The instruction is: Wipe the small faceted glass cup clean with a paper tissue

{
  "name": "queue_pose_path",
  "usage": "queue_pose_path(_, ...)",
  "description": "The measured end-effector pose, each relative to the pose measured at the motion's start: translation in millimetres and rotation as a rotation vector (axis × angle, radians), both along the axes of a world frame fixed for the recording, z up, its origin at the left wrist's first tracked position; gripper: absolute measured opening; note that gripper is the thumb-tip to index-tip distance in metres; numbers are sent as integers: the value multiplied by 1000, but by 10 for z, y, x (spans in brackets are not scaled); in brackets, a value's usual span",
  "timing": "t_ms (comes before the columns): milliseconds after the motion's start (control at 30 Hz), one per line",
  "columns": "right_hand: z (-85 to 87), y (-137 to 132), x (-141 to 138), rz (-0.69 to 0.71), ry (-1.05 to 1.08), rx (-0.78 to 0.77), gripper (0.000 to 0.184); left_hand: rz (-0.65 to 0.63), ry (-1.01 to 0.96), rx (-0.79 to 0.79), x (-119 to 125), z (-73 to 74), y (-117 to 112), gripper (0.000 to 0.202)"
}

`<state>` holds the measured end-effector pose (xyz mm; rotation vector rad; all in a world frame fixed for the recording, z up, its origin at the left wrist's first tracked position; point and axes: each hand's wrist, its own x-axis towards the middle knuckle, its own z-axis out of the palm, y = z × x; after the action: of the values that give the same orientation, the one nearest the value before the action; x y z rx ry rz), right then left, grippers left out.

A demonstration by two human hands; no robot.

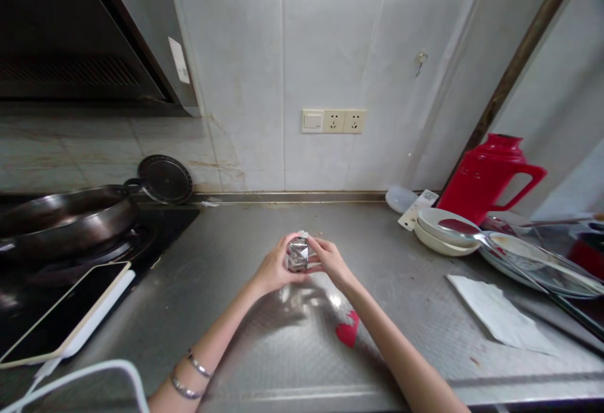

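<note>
Over the middle of the steel counter, a small, shiny, silver-grey object (297,255) sits between my two hands. It looks like a little jar or a foil-wrapped piece, but its exact kind is not clear. My left hand (276,266) curls round its left side and underside, thumb and fingers closed on it. From the right, my right hand (331,264) holds the object's right edge and top, with thumb and fingertips against it. A red heart-shaped piece (348,329) lies on the counter below, close to my right forearm.
On the left stand a pan (70,218) on the black hob and a phone (70,312) with a white cable. To the right are a red thermos flask (481,180), stacked bowls (446,246), plates (500,268) and a white paper towel (503,313). Wall sockets (334,121) are behind.
</note>
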<state>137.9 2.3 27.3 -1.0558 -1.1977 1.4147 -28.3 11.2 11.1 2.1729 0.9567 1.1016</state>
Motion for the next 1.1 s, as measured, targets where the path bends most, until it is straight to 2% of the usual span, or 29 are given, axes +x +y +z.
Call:
queue_pose_path(167,-56,95,57,-60,-181,56,33,-77,-125,-109,40,27,-40,87)
queue_pose_path(233,-77,110,107,-159,-350,195,32,-82,-154,-121,45,15,-46,86)
queue_pose_path(333,-73,99,176,-383,-636,481,30,-50,-126,-111,46,-20,-43,86)
queue_pose_path(433,-31,58,181,-454,-670,681,30,-23,-70,-94,57,-55,-42,86)
queue_pose_path(533,10,-4,120,-368,-552,732,31,6,-66,-94,78,-80,-41,84)
queue_pose_path(667,31,-92,39,-185,-468,705,28,26,-75,-145,95,-110,-30,82)
queue_pose_path(867,27,-142,5,-107,-359,748,25,20,-153,-70,116,-149,5,79)
queue_pose_path(1000,57,-168,16,-48,-334,815,22,13,-218,-155,129,-162,39,77)
queue_pose_path(1100,83,-186,38,6,-316,800,22,58,-228,-206,119,-156,59,81)
